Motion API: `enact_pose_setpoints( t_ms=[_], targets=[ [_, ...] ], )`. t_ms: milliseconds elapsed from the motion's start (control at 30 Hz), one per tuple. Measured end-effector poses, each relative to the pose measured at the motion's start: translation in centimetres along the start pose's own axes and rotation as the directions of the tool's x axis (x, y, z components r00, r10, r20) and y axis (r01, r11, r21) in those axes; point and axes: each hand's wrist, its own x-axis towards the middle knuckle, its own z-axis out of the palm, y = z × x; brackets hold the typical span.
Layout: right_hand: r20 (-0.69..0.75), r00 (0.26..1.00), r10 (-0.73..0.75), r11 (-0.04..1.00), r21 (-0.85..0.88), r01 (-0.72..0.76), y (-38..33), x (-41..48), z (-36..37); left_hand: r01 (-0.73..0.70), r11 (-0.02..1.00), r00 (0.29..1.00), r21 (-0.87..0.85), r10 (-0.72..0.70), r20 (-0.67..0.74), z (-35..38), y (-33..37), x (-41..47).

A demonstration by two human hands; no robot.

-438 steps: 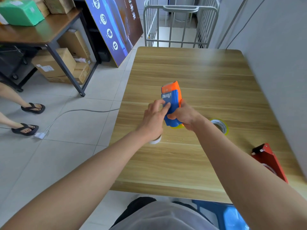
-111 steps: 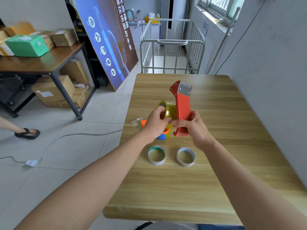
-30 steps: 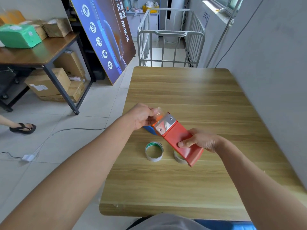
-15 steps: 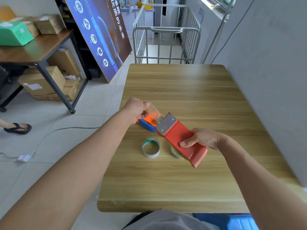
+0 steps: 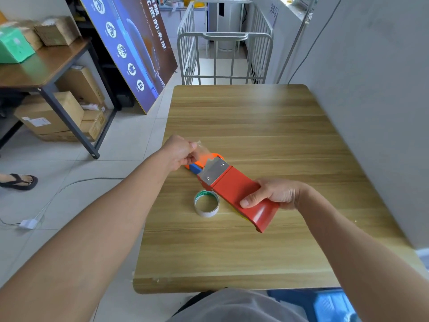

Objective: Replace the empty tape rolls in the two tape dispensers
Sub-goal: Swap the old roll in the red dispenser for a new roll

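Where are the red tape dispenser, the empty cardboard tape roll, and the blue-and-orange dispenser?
Red tape dispenser [image 5: 239,189], head view, on its flat red side panel.
Empty cardboard tape roll [image 5: 207,213], head view, on its near outer wall.
Blue-and-orange dispenser [image 5: 195,168], head view, on its visible blue part.

Blue board leaning far left: white Chinese characters down its right side, ending 的未来; upper ones blurred. Column of round white icons on its left part, no legible words. White label on cardboard box under left table: print too small to read
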Motion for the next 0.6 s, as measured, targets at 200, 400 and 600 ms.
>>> enact_pose_setpoints(
  t_ms=[200, 400, 600],
  targets=[
    [-0.114, 0.993, 0.03, 0.998, -0.06, -0.037, 0.4, -0.8, -1.4, 0.0, 0.998, 0.995, -0.055, -0.006, -0.098, 0.5, -0.7, 0.4],
    [-0.193, 0.98, 0.052, 0.984, -0.158, -0.083, 0.5, -1.2, -2.2, -0.012, 0.997, 0.988, -0.076, 0.0, -0.154, 1.3, -0.9, 0.8],
    [-0.261, 0.964, 0.04, 0.977, -0.192, -0.093, 0.8, -2.1, -2.7, -0.061, 0.996, 0.977, -0.068, 0.045, -0.21, 1.3, -0.3, 1.3]
  ],
)
